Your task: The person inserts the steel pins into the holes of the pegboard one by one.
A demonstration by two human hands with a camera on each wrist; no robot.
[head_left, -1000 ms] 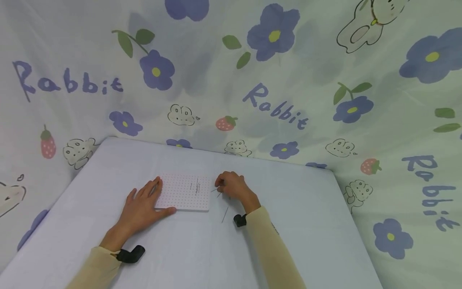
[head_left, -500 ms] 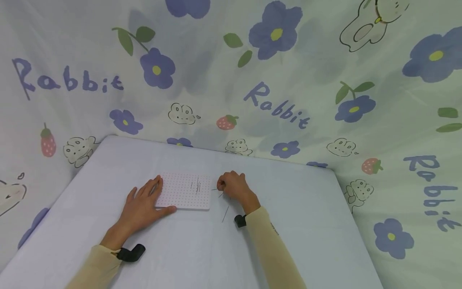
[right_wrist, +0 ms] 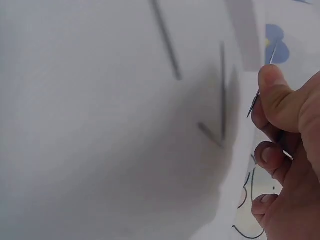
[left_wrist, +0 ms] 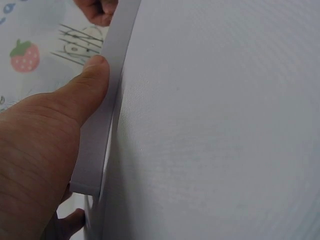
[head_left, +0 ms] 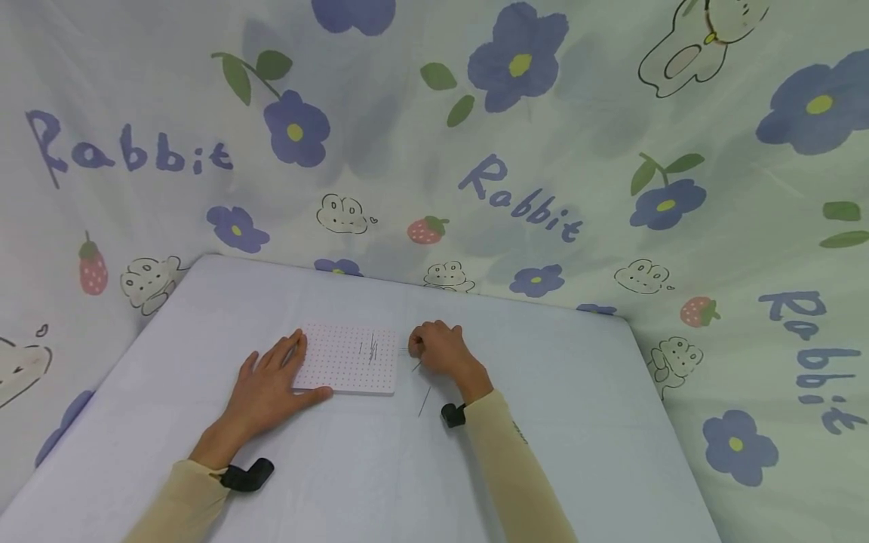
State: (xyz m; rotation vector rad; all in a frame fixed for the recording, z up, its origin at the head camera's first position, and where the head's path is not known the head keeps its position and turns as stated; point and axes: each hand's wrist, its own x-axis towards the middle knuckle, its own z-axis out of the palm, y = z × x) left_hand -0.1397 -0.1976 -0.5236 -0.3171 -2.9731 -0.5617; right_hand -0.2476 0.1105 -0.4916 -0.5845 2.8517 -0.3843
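Observation:
A white board (head_left: 333,358) with a grid of small holes lies flat on the table. Several thin metal pins (head_left: 373,349) stand in its right part. My left hand (head_left: 261,392) rests at the board's near left corner, fingers spread along the left side and thumb on the front edge. To the right of the board, my right hand (head_left: 440,351) pinches a thin metal pin (right_wrist: 253,105) between thumb and index finger, low over the table. Near that hand lie loose pins (head_left: 424,402); in the right wrist view, dark blurred pins (right_wrist: 223,95) show on the white cloth.
White cloth covers the table (head_left: 543,422). Behind and beside it hangs a curtain (head_left: 380,151) printed with flowers, rabbits and strawberries. A black wrist camera (head_left: 247,475) sits on the left sleeve, another (head_left: 452,415) on the right.
The right hand has moved very slightly, its fingers closing together over the loose pins beside the board. The left hand and the board have stayed in place.

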